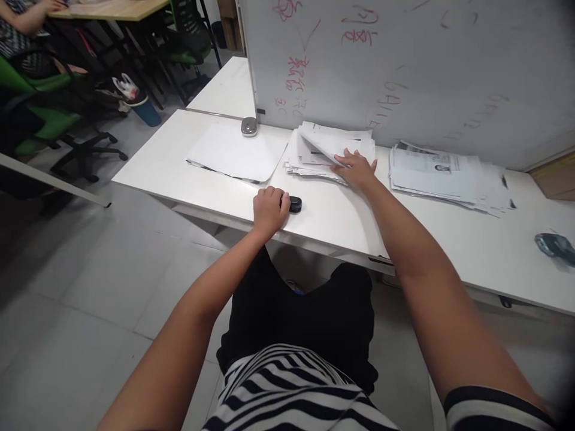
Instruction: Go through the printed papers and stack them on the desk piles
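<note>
Along the near edge of the white worktop (pixel 341 224), my left hand (pixel 269 209) has its grip curled round a black stapler-shaped tool (pixel 295 205); the fingers are bent down over it and one end pokes out past the thumb. Farther back and to the right, my right hand (pixel 357 170) lies on the middle paper stack (pixel 309 160). I read that grip as slack, fingers spread and thumb well apart, with the fingertips touching a top sheet (pixel 323 146) whose left part is bent up off the pile.

To the left I have a thinner paper pile (pixel 236 149), a small grey device (pixel 249 126) sitting at its far edge. To the right lies another paper stack (pixel 442 179), its sheets fanned unevenly, then a dark item in clear wrap (pixel 554 248) that I cannot make out. A brown box (pixel 557 176) shows at the back right, and a whiteboard (pixel 404 72) with red and fainter writing stands behind the papers. Upper left, I see part of a co-worker (pixel 31 21) seated on a green chair (pixel 56 82), near a blue bin (pixel 146 112).
</note>
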### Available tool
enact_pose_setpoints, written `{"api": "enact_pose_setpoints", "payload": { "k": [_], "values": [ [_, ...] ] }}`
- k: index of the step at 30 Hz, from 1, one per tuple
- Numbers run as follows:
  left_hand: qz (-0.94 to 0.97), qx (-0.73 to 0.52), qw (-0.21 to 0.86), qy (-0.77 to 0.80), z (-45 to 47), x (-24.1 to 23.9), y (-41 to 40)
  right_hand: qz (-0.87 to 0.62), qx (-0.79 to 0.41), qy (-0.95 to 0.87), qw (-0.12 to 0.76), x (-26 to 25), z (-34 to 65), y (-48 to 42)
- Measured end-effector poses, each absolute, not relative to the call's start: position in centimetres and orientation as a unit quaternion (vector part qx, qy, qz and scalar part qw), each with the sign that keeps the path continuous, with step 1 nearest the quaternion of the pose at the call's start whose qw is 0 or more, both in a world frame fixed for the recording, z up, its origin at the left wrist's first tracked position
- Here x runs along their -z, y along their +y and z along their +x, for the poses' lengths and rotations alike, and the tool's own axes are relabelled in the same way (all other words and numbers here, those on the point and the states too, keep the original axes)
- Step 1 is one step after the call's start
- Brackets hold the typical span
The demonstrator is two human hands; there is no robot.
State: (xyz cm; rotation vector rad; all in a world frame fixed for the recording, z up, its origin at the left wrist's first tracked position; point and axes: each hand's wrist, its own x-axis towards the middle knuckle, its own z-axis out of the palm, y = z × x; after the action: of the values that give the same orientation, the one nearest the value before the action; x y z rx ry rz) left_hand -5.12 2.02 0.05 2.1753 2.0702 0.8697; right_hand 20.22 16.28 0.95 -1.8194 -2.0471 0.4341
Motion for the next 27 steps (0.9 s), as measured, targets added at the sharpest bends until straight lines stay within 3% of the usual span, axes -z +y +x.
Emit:
{"api": "enact_pose_setpoints", "payload": {
  "k": [9,19,23,27],
  "values": [
    [0.698,-0.273,-0.01,0.661,-5.3,0.1,2.3,-0.602,-0.012,-0.785,0.147,-1.8,21.2,18.8],
    [0.693,-0.28,-0.017,0.665,-5.1,0.1,2.3,-0.558,0.095,-0.79,0.235,-6.8,22.1,17.4],
    [0.688,-0.315,-0.014,0.653,-5.4,0.6,2.3,-0.555,0.075,-0.774,0.296,-10.6,22.4,13.6],
    [0.676,-0.454,0.0,0.581,-5.6,0.0,1.3,-0.55,-0.059,-0.721,0.418,-13.5,22.6,6.7]
  ]
}}
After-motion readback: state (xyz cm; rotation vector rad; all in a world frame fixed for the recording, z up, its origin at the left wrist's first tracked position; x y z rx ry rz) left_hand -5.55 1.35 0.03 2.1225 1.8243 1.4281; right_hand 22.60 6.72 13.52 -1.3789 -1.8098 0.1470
